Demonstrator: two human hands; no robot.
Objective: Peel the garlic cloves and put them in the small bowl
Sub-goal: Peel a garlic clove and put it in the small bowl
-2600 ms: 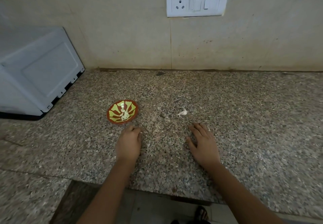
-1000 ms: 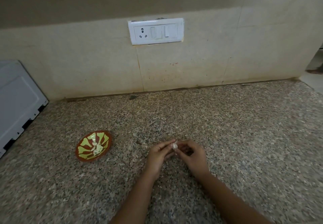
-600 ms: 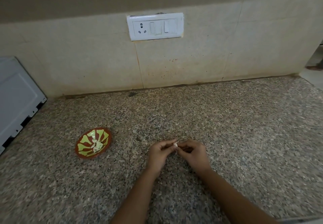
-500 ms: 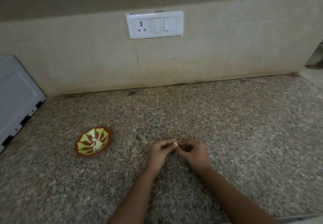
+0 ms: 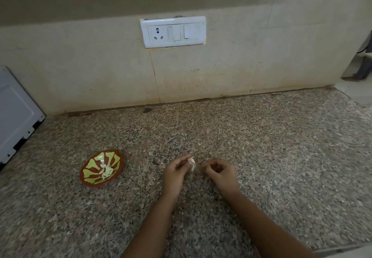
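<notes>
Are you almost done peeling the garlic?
Some peeled cloves lie in the bowl. The left hand pinches one more clove, the right hand curled beside it. It needs peeling, then goes in the bowl. No other loose cloves show.

Left hand (image 5: 175, 174) pinches garlic clove (image 5: 192, 163) above countertop (image 5: 265, 147).

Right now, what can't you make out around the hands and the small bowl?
Head view only.
Garlic clove in the left hand: fingers cover part; remaining skin unclear.
Right hand: curled fingers hide whether it holds peel.
Pieces in the small bowl: too small to count.
White appliance: cut off by the left edge.
</notes>
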